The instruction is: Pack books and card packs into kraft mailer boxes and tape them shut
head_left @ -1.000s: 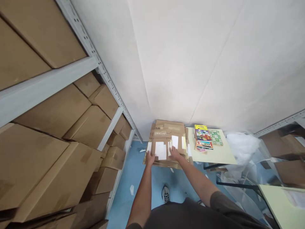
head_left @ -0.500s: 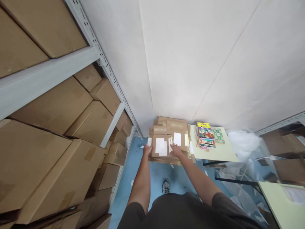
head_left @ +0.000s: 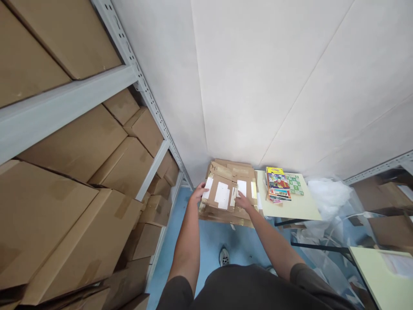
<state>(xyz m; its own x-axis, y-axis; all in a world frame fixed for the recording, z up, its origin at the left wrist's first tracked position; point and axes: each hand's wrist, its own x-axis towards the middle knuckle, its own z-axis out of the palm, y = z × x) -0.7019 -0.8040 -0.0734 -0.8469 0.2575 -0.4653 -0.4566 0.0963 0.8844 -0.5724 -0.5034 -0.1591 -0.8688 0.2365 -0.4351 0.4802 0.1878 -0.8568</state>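
A flattened cardboard box (head_left: 222,178) with white labels and strips of tape lies tilted on a stack of flattened cardboard (head_left: 229,216) near the wall. At its left edge, my left hand (head_left: 198,193) grips the cardboard with the fingers partly hidden. My right hand (head_left: 243,201) closes on the box's right edge, close to a white label. Beyond it, more flat cardboard with labels shows in the pile.
Right of the pile, a pale table (head_left: 300,209) bears a stack of colourful books (head_left: 278,181). Clear plastic wrapping (head_left: 329,193) is heaped farther right. Shelving (head_left: 155,170) full of cardboard boxes (head_left: 122,159) lines the left. Scraps lie on the blue floor (head_left: 238,245).
The flattened box has turned clockwise and tilted on the pile. My left hand has moved up with its left edge, and my right hand has shifted slightly right.
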